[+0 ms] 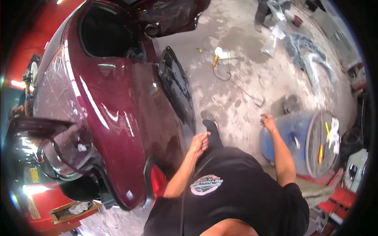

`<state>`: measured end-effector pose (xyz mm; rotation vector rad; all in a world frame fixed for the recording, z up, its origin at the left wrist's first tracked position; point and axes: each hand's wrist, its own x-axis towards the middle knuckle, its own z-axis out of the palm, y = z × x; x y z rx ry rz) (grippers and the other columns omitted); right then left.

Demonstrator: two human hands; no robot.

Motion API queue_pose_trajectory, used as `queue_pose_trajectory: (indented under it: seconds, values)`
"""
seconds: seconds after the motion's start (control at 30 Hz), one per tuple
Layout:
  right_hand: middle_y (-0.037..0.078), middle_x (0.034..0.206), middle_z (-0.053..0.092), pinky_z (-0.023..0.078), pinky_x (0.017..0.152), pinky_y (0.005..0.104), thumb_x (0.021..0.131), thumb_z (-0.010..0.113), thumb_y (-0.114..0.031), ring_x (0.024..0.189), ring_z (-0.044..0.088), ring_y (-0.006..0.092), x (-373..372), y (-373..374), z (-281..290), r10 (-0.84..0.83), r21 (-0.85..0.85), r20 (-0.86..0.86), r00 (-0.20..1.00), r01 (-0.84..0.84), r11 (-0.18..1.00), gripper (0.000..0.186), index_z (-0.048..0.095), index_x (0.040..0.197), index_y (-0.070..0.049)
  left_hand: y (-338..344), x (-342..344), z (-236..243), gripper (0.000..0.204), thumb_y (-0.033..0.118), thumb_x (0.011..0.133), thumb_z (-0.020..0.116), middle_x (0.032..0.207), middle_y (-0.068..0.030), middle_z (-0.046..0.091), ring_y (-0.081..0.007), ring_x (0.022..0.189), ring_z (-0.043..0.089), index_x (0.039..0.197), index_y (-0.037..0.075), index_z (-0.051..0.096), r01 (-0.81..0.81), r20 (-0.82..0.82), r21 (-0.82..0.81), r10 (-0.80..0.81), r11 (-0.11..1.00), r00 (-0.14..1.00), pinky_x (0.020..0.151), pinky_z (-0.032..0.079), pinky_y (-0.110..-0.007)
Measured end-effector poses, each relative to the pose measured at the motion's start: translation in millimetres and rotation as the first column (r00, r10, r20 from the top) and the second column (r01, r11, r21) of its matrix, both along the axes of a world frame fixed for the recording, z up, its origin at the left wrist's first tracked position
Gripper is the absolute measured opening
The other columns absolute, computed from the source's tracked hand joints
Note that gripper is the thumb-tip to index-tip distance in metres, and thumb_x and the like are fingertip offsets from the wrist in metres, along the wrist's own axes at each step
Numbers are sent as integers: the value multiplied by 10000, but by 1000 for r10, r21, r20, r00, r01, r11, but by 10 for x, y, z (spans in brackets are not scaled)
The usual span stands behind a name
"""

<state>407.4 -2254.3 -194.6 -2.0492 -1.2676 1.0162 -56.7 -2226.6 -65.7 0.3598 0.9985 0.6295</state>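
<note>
My left hand (200, 142) is held in front of my body with its fingers curled in and thumb against them; anything inside is too small or hidden to make out. It is nearest to the rear side of a dark maroon car (114, 118), without touching it. Out to the right, my right hand (268, 122) hangs beside a blue drum (283, 137) lying on its side. Its fingers are bent too, and what they hold, if anything, does not show. A red tail light (158, 181) is near my left forearm.
A dark panel (176, 84) leans along the car's side, below an open door (169, 17). Ahead, a cable with a lit yellow work lamp (216, 59) lies on the stained concrete floor (244, 86). Crumpled plastic sheeting (309, 59) is farther right. Clear film covers the car's rear window (57, 90).
</note>
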Motion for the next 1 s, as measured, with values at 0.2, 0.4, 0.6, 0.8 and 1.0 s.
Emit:
queue_pose_trajectory:
  seconds: [0.2,0.4,0.6,0.8,1.0]
  values:
    - [140,831,719,519,514,296,796,584,-34,608,657,153,-708,1250,-283,169,-257,-259,951,-236,937,390,643,1180,-2,1868,10,-308,174,221,961,615,578,60,441,-59,424,349,866,81,655,-96,-170,117,115,989,979,367,252,-228]
    - [162,860,695,542,662,351,836,557,-86,718,666,220,-922,2623,-32,419,-16,-17,908,-419,908,304,655,1104,18,3620,-494,9,145,206,957,646,581,78,455,-20,415,325,915,72,680,-156,-310,228,224,961,924,366,229,-209]
    - [120,854,692,538,557,294,869,524,-49,655,663,174,-491,4140,89,63,-432,-313,948,-201,879,364,626,1210,26,4375,-629,-229,137,179,956,635,604,70,486,-12,458,354,897,67,688,-118,-520,117,161,986,839,403,266,-211]
    - [130,891,695,535,547,304,865,546,-65,670,668,184,-141,5918,-866,63,-604,-293,954,-235,761,431,589,1291,-13,4036,-97,-1026,201,187,952,631,776,-46,649,-127,714,570,907,2,697,-19,-723,65,60,998,689,655,462,-304]
    - [136,934,698,522,518,311,855,569,-89,681,649,198,-370,7621,-2793,288,-529,-196,937,-349,774,521,530,1373,-67,4625,579,-1288,230,188,951,608,954,-180,714,-257,891,683,990,-22,694,135,-768,-179,-224,975,600,812,515,-376]
